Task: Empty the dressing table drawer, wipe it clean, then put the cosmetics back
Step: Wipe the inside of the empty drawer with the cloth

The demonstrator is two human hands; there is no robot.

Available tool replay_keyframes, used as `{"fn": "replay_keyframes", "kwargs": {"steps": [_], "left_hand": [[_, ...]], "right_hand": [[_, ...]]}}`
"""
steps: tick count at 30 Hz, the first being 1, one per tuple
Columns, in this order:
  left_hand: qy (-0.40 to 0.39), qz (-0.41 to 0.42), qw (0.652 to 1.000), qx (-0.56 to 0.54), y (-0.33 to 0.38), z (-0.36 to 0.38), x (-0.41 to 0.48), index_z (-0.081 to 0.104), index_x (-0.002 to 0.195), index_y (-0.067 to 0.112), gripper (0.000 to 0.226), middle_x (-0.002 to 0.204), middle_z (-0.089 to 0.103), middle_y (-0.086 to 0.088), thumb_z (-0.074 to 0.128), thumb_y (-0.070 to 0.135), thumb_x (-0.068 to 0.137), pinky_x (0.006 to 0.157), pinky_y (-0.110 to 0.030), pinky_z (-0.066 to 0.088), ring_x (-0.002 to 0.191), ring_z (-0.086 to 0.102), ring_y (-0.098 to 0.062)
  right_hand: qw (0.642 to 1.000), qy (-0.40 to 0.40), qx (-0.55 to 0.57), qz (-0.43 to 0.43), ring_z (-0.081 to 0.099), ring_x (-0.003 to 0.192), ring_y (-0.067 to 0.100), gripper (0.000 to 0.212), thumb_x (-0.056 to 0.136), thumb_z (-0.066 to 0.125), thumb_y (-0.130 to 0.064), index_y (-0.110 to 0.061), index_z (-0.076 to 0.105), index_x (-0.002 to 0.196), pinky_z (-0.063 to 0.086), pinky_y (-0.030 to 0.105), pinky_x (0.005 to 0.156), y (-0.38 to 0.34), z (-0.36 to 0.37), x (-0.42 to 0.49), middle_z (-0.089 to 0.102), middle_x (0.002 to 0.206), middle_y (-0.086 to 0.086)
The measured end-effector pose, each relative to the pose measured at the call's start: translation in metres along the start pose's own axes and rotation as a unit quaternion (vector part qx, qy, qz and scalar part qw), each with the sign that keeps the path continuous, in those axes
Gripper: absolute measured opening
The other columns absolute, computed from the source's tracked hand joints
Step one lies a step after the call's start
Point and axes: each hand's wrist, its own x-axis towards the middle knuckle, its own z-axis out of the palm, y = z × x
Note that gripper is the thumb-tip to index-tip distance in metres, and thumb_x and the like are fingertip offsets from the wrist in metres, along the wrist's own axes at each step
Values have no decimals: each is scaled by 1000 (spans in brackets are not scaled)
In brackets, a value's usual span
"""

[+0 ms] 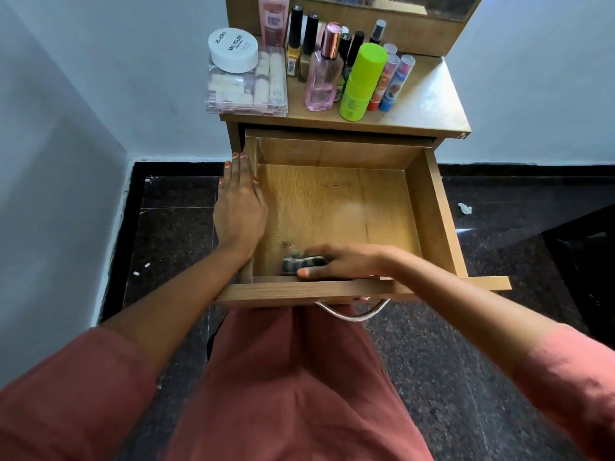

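The wooden drawer (429,201) is pulled out, and only a cloth lies inside it. My right hand (342,261) presses a grey checked cloth (296,262) against the drawer floor at the near left corner, fingers curled over it. My left hand (241,204) rests flat with straight fingers on the drawer's left wall. On the dressing table top (422,104) stand the cosmetics: a white jar (233,49) on a clear box (246,84), a pink bottle (324,71), a green bottle (361,81), nail polishes (301,41) and lip balm tubes (394,81).
A mirror frame (416,31) rises behind the cosmetics. The drawer's metal handle (352,314) hangs over my lap. Dark granite floor (499,361) surrounds the table, with a crumpled white scrap (465,208) on the right. White walls stand left and behind.
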Motion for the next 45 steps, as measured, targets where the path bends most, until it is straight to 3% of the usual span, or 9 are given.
{"fn": "replay_keyframes", "kwargs": {"steps": [3,7,12,19,23,27,34,41,45], "left_hand": [[0,0,1000,-5,0,1,0,21,144,6,47,154,20,-12,25,17,99,117,-39,21,143,17,-25],[4,1,1000,-13,0,1,0,21,144,6,47,153,21,-12,26,17,99,117,-38,20,143,18,-25],[2,-3,1000,-9,-1,2,-1,19,145,7,47,155,18,-9,24,18,100,117,-36,21,144,16,-23],[4,-2,1000,-3,-1,3,0,19,145,6,47,154,18,-10,23,18,100,117,-35,20,144,16,-22],[0,-4,1000,2,-1,2,0,18,145,7,47,155,17,-9,23,19,100,117,-35,20,144,14,-21],[-4,-6,1000,-3,-2,2,1,18,145,7,47,155,17,-8,23,19,100,118,-36,20,144,14,-21],[-5,-9,1000,-11,-2,3,2,19,145,8,47,155,17,-8,22,20,100,117,-37,22,144,15,-21],[-2,-11,1000,-10,-2,4,2,19,145,7,47,155,18,-8,23,19,99,117,-36,22,144,16,-20],[-1,-11,1000,-6,-2,4,3,19,145,8,47,155,18,-7,23,20,100,116,-37,24,144,16,-20]], "right_hand": [[997,-12,16,77,51,78,-10,10,92,42,-48,-44,50,95,37,11,65,34,-14,-26,52,87,-29],[985,-2,11,174,48,99,4,53,91,38,-50,-22,38,136,34,19,85,70,-29,-61,48,114,-15],[976,27,-55,207,53,101,16,47,92,33,-55,-20,48,119,40,30,87,74,-24,-58,56,124,4],[989,15,-57,138,45,126,21,48,94,32,-53,-29,40,135,33,41,108,35,-12,-34,45,142,-1],[996,11,-50,69,50,118,20,41,94,35,-50,-32,46,129,37,40,104,9,0,-6,53,132,-1],[998,17,10,67,52,101,10,36,93,42,-46,-31,50,125,38,25,86,20,-1,-12,55,110,-13],[987,26,37,156,47,100,-1,51,93,41,-44,-22,36,139,34,8,78,67,-18,-50,44,115,-15],[980,6,-50,191,50,116,20,51,93,44,-42,-13,41,135,38,29,97,80,-34,-53,51,134,7],[983,14,-117,144,61,88,22,32,94,47,-33,-12,56,116,53,28,70,70,-56,-49,65,108,9]]}}
